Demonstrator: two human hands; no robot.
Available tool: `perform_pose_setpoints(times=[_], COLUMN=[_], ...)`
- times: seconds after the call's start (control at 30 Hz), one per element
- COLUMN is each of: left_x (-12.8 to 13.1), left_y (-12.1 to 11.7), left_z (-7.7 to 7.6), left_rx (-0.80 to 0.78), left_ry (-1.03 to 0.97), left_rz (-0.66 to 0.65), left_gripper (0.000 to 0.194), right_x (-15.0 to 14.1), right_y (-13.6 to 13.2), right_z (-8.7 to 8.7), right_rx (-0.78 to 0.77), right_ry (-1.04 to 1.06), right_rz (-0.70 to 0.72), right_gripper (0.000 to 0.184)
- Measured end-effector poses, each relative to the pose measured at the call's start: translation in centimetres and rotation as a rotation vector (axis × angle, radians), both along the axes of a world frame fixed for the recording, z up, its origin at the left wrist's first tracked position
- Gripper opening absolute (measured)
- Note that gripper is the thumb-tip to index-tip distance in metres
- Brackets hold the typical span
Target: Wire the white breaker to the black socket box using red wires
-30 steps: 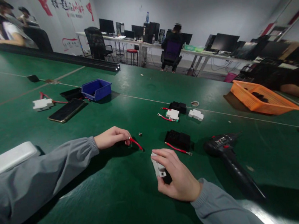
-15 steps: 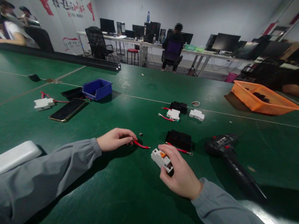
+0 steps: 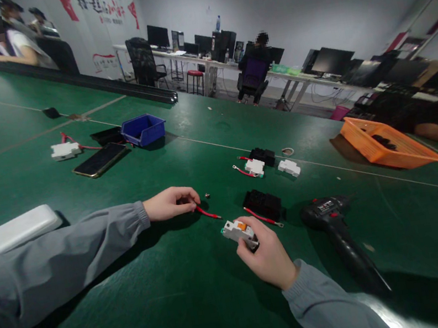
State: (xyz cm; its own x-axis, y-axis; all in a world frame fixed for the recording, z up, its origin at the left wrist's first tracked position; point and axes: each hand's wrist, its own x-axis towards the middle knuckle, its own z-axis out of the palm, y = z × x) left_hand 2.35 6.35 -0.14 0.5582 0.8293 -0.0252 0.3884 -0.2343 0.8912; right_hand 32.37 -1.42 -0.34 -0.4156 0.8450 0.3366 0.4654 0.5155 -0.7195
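Observation:
Between the fingertips of my left hand (image 3: pixel 173 202) is one end of a short red wire (image 3: pixel 209 212). Its bare tip points right, at the near end of a white circuit breaker (image 3: pixel 239 232) with an orange switch; a small gap parts the two. My right hand (image 3: pixel 268 251) grips the breaker from its right side, thumb below and fingers above. A small metal piece (image 3: pixel 207 195) lies just beyond my left fingertips. Behind the breaker sit a black block (image 3: pixel 263 204) and a second red wire (image 3: pixel 262 218) with a ring lug.
A black power drill (image 3: pixel 333 223) lies right of my right hand. Farther back are another wired breaker (image 3: pixel 255 167), a white module (image 3: pixel 289 168) and an orange basket (image 3: pixel 387 142). A phone (image 3: pixel 101 161), a blue bin (image 3: pixel 143 130) and a white case (image 3: pixel 16 231) are leftward.
My right hand has turned the breaker slightly, so its end faces the wire more directly. My left hand holds the wire in nearly the same place.

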Motion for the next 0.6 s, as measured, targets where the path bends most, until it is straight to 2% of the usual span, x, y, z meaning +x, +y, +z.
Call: perform_pose_setpoints(times=[0.13,0.3,0.43,0.6], left_x=[-0.1,-0.2,0.0,0.2], left_y=[0.0,0.0,-0.1,-0.3], left_z=[-0.1,-0.2,0.0,0.2], left_rx=[0.027,0.078,0.089,0.088], left_ry=[0.013,0.042,0.079,0.057], left_rz=[-0.043,-0.061,-0.052,-0.046], left_gripper=[0.028,0.023,0.024,0.023], right_x=[0.4,1.1,1.4,1.4], right_y=[1.1,2.2,2.4,2.4], right_z=[0.3,-0.2,-1.0,-1.1], right_rx=[-0.25,-0.452,-0.52,-0.558], right_ry=[0.2,0.439,0.569,0.605], right_rz=[-0.045,-0.08,-0.068,-0.085], right_gripper=[0.027,0.031,0.03,0.027])
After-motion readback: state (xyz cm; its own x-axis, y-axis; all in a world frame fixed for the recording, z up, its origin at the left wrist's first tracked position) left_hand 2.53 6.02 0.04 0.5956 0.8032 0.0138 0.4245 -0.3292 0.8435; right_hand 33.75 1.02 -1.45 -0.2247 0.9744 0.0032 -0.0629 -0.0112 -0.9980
